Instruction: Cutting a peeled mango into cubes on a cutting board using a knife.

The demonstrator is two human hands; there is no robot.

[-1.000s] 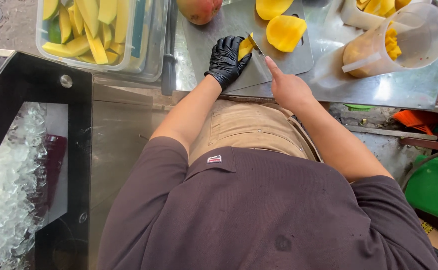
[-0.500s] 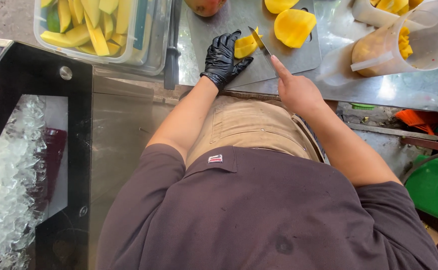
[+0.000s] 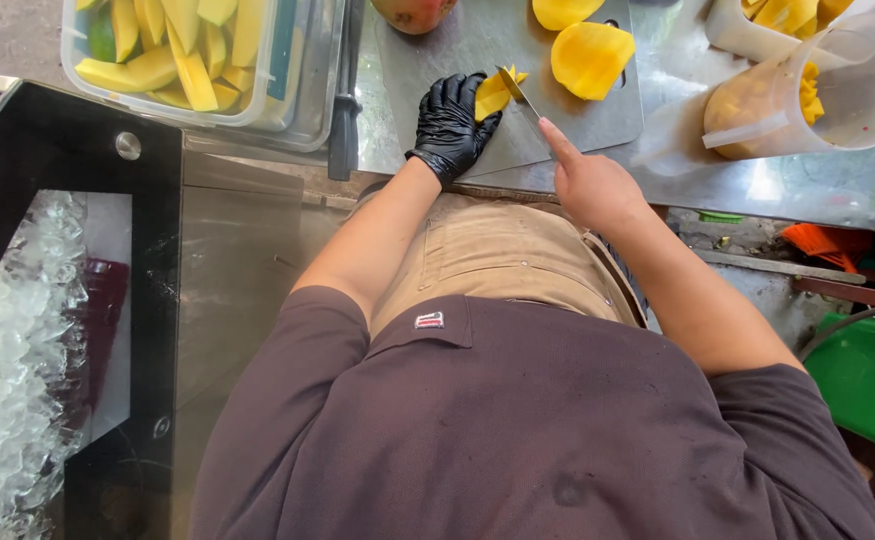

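Gloved left hand [image 3: 449, 122] grip closed on yellow mango piece [image 3: 493, 93] over grey cutting board [image 3: 457, 45], bare right hand [image 3: 587, 180] grip closed on knife [image 3: 518, 92] touching it.

The whole mango [image 3: 414, 12] and the upper mango half [image 3: 562, 10] are cut off by the top edge, as is the clear tub of mango slices [image 3: 172, 55]. The knife [image 3: 517, 92] shows only its blade; the handle is hidden inside the right hand [image 3: 589, 182]. The gloved left hand [image 3: 450, 122] covers part of the mango piece [image 3: 494, 92]. The green bin [image 3: 869, 380] runs past the right edge.
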